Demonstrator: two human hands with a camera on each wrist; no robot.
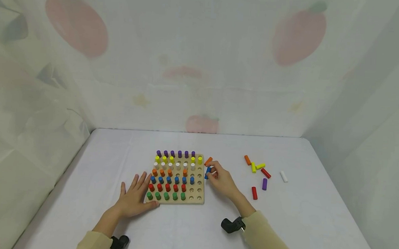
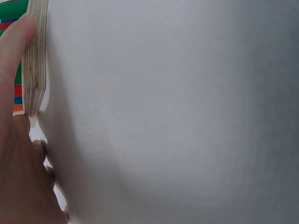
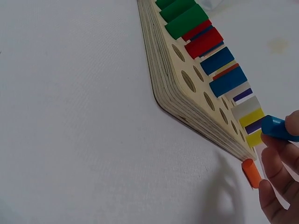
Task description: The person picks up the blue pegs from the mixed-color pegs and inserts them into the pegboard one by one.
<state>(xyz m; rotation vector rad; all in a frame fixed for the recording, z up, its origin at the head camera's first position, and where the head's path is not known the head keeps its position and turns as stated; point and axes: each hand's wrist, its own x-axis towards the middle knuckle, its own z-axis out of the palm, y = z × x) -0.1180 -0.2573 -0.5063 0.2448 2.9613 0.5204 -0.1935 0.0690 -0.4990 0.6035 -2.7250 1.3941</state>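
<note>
A wooden peg board [image 1: 200, 201] lies on the white table, its rows filled with purple, yellow, white, orange, blue, red and green pegs, with bare holes [image 3: 188, 80] along its right side. My left hand [image 1: 135, 198] lies flat on the table with straight fingers, touching the board's front left edge [image 2: 35, 70]. My right hand [image 1: 219, 179] is just right of the board and pinches a blue peg [image 1: 208, 171] [image 3: 278, 128]. An orange peg [image 1: 208, 161] [image 3: 252, 173] lies on the table beside the board, just beyond my fingers.
Several loose pegs lie to the right: orange [image 1: 247, 160], yellow [image 1: 260, 166], red [image 1: 265, 173], purple [image 1: 265, 184], red [image 1: 254, 193] and white [image 1: 283, 176]. White cloth walls enclose the table on three sides.
</note>
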